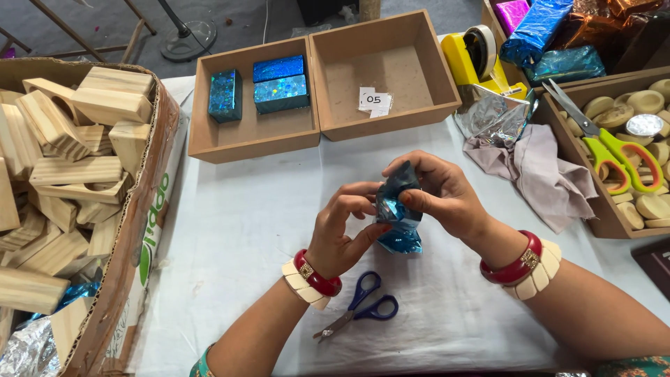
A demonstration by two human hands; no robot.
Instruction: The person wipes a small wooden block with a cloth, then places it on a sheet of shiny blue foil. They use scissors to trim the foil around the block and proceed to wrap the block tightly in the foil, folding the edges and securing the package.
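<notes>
So I've got this block wrapped in shiny blue foil up off the table, right in the middle above the white cloth. The foil is crinkly and glittery, darker blue at the top where it bunches into a loose peak, brighter turquoise at the bottom where it's pulled tighter. It isn't neat; the top is all folds and creases.

My left hand is pinching the foil from the left side with thumb and fingertips. My right hand is wrapped around the top and right side, fingers curled onto the foil, so both hands are gripping the same piece.

Just below my hands, small blue-handled scissors lie on the cloth, blades slightly apart. Further back there's a shallow brown tray with three finished blue blocks in it, and beside it a second tray holding only a white paper slip. Off to my left is a cardboard box full of plain wooden blocks. On my right: a yellow tape dispenser, a grey rag, and green-and-orange scissors.
</notes>
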